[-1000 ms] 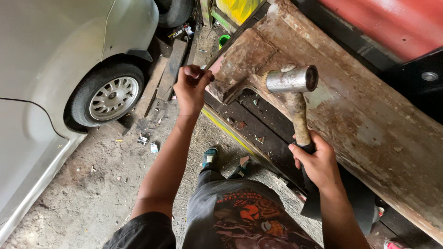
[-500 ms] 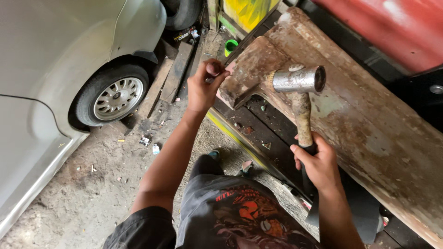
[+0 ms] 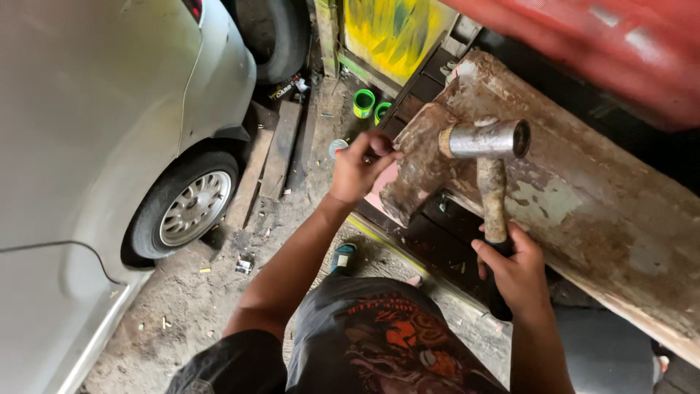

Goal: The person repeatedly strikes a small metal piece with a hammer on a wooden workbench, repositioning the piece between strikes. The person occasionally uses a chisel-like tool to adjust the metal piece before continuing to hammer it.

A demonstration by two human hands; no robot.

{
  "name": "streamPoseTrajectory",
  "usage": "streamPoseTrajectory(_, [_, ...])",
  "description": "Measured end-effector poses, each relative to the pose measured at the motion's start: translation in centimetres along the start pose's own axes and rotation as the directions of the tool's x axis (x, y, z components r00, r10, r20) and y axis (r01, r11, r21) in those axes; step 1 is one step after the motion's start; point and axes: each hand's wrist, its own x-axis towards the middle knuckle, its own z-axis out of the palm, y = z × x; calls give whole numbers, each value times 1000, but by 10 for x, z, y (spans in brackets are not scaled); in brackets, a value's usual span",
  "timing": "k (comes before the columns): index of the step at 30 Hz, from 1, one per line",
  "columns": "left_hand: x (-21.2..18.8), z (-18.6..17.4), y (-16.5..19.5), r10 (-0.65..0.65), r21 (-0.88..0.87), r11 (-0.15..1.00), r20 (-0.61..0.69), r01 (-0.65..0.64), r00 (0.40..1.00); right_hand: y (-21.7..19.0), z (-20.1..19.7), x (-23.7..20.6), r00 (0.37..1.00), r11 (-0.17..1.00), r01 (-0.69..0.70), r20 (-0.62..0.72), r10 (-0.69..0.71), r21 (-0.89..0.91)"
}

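Observation:
My right hand (image 3: 516, 267) grips the worn wooden handle of a hammer (image 3: 484, 140) whose silver cylindrical head hangs over a rusty, bent metal panel (image 3: 583, 211). My left hand (image 3: 359, 168) pinches the panel's near left edge between fingers and thumb. The panel lies slanted across dark frame parts, its surface brown with flaking pale paint. I stand over it in dark shorts with an orange print.
A silver car (image 3: 95, 131) with an alloy wheel (image 3: 193, 208) stands at the left. Wooden planks (image 3: 273, 157) lie on the dirt floor beside it. Green cans (image 3: 363, 103) sit near a yellow-green board (image 3: 394, 33). A red body part (image 3: 605, 44) is at the top right.
The view has shifted, moving the car and panel in frame. My left hand has slid along the panel's edge, and the hammer head has stayed above the panel.

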Motion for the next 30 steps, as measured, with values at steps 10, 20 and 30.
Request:
streamPoseTrajectory(10, [12, 1, -9, 74, 121, 988, 179, -96, 981, -18, 23, 6, 984, 996, -82, -163, 77, -21])
streamPoseTrajectory(20, [14, 4, -3, 5, 113, 993, 126, -19, 992, -26, 10, 5, 990, 994, -83, -123, 73, -77])
streamPoseTrajectory(30, [13, 6, 7, -43, 84, 996, 72, 37, 996, -27, 8, 5, 992, 991, -96, -86, 88, -94])
